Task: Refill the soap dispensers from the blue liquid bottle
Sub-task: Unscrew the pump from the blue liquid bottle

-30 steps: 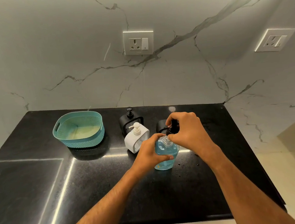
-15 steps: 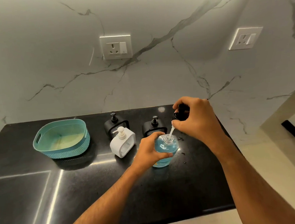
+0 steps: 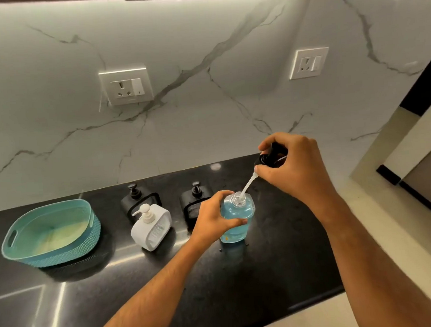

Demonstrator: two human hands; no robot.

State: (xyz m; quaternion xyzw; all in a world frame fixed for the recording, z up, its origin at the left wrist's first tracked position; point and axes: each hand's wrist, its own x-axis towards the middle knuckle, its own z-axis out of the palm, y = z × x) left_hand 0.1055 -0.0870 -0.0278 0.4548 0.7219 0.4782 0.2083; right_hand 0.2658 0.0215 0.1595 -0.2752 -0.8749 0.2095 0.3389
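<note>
A clear bottle of blue liquid (image 3: 237,219) stands on the black counter (image 3: 269,275), and my left hand (image 3: 214,221) grips its side. My right hand (image 3: 291,169) holds the bottle's black pump head (image 3: 269,157) raised above and to the right of the open neck. The white dip tube (image 3: 247,186) slants from the pump head down into the neck. A white soap dispenser (image 3: 153,226) stands left of the bottle. Two black soap dispensers stand behind it, one (image 3: 138,199) to the left and one (image 3: 195,201) partly hidden by my left hand.
A teal plastic basket (image 3: 51,234) sits at the left of the counter. The marble wall behind carries two sockets, one (image 3: 125,85) and another (image 3: 308,63). The counter's right edge drops to a light floor (image 3: 384,227). Small drops lie on the counter near the bottle.
My right hand has lifted the pump head off the blue bottle, up and to the right, drawing the dip tube partly out. The left hand keeps its grip. The view has shifted right.
</note>
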